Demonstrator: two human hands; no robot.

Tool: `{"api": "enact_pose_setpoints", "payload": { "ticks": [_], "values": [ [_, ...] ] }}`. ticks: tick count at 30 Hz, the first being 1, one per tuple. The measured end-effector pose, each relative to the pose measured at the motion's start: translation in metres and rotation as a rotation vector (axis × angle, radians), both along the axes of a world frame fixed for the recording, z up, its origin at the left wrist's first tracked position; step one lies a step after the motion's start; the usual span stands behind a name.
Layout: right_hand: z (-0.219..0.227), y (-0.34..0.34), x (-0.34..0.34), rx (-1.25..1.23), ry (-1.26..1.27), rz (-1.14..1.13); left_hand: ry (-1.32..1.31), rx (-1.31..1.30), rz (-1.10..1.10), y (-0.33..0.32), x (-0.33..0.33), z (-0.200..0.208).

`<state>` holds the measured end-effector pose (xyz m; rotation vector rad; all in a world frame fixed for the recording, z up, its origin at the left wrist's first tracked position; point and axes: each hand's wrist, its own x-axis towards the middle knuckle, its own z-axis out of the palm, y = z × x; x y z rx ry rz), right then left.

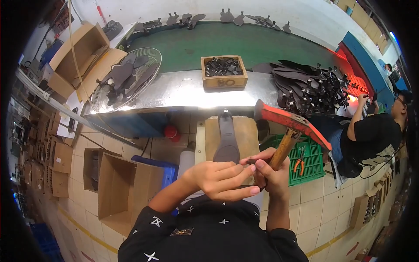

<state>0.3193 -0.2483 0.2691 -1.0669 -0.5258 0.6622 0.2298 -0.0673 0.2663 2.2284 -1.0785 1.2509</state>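
Note:
My right hand [278, 174] is closed round the wooden handle [284, 148] of a hammer with a worn red head [294, 121], tilted up over the board. A small dark piece [251, 161] sits between its thumb and the fingertips of my left hand [218, 180], which pinch at it while the other fingers stretch out to the right. Its exact shape is mostly hidden. Just beyond, a dark grey shoe sole with a heel [227, 139] lies heel end away on a brown work board [247, 134]. Neither hand touches the sole.
A wooden box [224, 83] of small black pieces stands on the metal bench edge [174, 89]. Soles fill a wire basket [159, 65] at left and a heap [305, 87] at right. Orange pliers [299, 163] lie in a green crate [312, 174]. A co-worker [375, 133] sits at right.

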Motion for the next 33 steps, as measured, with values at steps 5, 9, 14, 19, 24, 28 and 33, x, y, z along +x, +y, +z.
{"api": "enact_pose_setpoints", "payload": {
  "ticks": [5,9,14,19,24,28,33],
  "values": [
    [-0.016,0.001,0.008,-0.025,-0.055,0.016,0.128,-0.245,0.043,0.010,0.008,-0.043],
    [-0.037,0.001,0.025,-0.044,-0.183,-0.001,0.648,-0.937,0.065,0.038,0.031,-0.074],
    [-0.042,0.022,0.037,-0.053,-0.291,-0.041,0.364,-0.526,0.732,0.072,0.093,-0.112],
    [-0.040,0.043,0.069,-0.254,-0.382,-0.057,0.663,-0.613,0.561,0.070,0.090,-0.098],
    [-0.060,0.076,0.086,-0.194,-0.489,0.042,0.734,-0.749,0.422,0.055,0.073,-0.105],
    [-0.067,0.081,0.093,-0.368,-0.492,0.100,0.669,-0.728,0.437,0.055,0.076,-0.109],
    [-0.073,0.084,0.101,-0.305,-0.563,0.094,0.624,-0.740,0.388,0.055,0.073,-0.110]
  ]
}}
